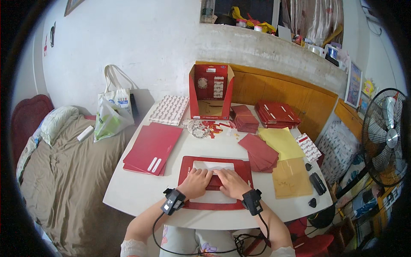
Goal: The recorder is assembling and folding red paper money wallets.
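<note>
In front of me on the white table lies a flat red cardboard piece with a pale, rounded panel in its middle. Both my hands rest on this panel. A small dark red card shows between them, partly covered by my fingers. My left hand is closed, fingers bent together at the card's left edge. Opposite it, my right hand is also closed, with its fingers pressed at the card's top right. The fingertips almost meet at the card's upper edge. A dark device with a cable is strapped on each wrist.
Large red sheets lie stacked at left, behind them patterned sheets. A red display box stands at the back. To the right are red cards, a bundled stack, yellow sheets and red folders. A fan stands far right.
</note>
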### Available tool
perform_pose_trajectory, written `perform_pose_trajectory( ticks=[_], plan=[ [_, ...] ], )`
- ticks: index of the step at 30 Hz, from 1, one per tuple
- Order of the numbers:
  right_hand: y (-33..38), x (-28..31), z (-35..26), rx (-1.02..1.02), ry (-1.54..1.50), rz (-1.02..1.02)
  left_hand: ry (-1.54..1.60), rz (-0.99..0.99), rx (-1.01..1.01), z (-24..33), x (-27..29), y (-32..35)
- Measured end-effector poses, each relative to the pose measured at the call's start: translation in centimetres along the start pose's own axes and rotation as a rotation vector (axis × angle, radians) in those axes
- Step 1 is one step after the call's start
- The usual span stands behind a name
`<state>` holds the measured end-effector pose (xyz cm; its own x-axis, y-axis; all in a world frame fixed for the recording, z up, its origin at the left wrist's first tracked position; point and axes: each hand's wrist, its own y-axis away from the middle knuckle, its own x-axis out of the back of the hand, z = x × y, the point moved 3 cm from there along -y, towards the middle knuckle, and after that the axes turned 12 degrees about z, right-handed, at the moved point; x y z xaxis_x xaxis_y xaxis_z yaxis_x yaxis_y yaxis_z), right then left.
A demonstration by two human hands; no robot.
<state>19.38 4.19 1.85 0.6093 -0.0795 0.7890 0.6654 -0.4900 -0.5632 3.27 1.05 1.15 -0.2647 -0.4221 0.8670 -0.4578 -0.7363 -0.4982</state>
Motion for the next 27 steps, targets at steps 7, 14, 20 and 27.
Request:
perform_pose_trajectory(
  ticks=[7, 14, 20, 27],
  plan=[
    [0.0, -0.2, -0.2, -0.028, 0.023, -0.046, 0.059, 0.015, -0.032, -0.7, -1.0, 0.4],
    [0.6, -1.1, 0.3, 0.002, 0.103, -0.120, 0.164, -0.003, 0.031, -0.3, -0.7, 0.6],
    [1.2, -2.0, 0.6, -0.032, 0.107, -0.159, 0.136, 0.000, 0.017, -0.3, -1.0, 0.9],
    [1.1, -2.1, 0.5, -0.063, 0.151, -0.235, 0.022, 0.046, 0.002, -0.8, -2.7, 1.0]
  ],
)
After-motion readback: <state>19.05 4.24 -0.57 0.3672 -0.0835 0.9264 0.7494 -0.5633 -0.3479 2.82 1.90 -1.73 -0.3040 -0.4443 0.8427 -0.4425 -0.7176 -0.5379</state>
